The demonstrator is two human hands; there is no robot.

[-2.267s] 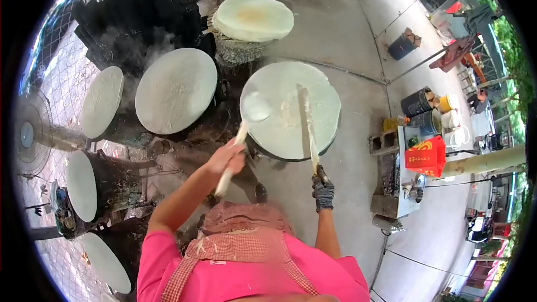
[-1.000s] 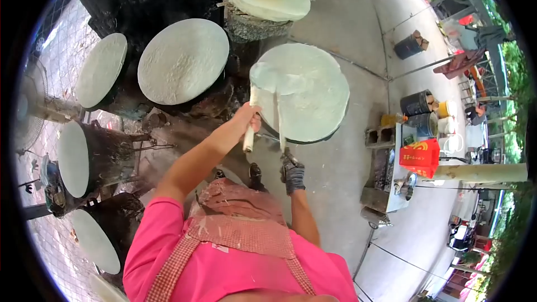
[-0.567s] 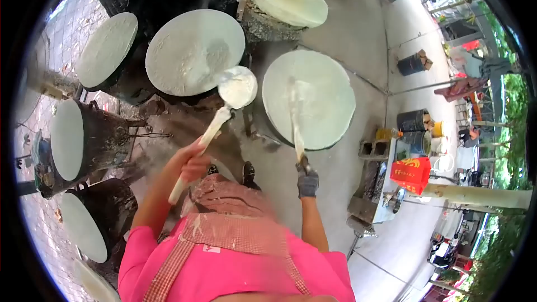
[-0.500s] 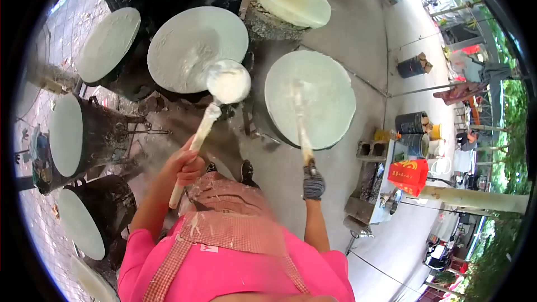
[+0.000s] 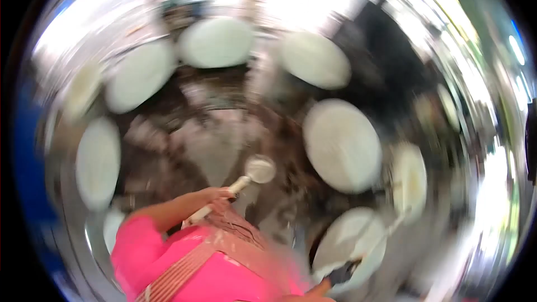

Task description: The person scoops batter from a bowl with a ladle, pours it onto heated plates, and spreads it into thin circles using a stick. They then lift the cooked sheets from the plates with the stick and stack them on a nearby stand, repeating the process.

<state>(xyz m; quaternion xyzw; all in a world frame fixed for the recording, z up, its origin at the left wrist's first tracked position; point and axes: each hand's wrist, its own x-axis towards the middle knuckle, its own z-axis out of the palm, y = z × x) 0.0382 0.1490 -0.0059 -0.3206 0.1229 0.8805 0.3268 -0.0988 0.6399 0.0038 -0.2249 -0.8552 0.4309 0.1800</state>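
My bare left hand (image 5: pixel 217 197) is wrapped round the pale handle of a round-headed ladle (image 5: pixel 260 169), held in front of the apron. The ladle's contents are blurred. At the lower right, my gloved right hand (image 5: pixel 342 274) grips a pale flat stick (image 5: pixel 380 240), which reaches up and right across a round white-topped surface (image 5: pixel 355 232). Motion smears the stick and the fingers. Up from there stands another large white round (image 5: pixel 342 145), touched by neither hand.
More white rounds curve across the scene: one at upper right (image 5: pixel 315 60), one at top (image 5: pixel 217 42), others at upper left (image 5: pixel 141 76) and far left (image 5: pixel 98 164). A thick pale stack (image 5: pixel 409 182) is at the right. Dark ground lies between. Everything is motion-blurred.
The view has swung left, so the rounds now form a ring. The ladle has come away from the large round, still in my left hand. My right hand appears lower right with its stick.
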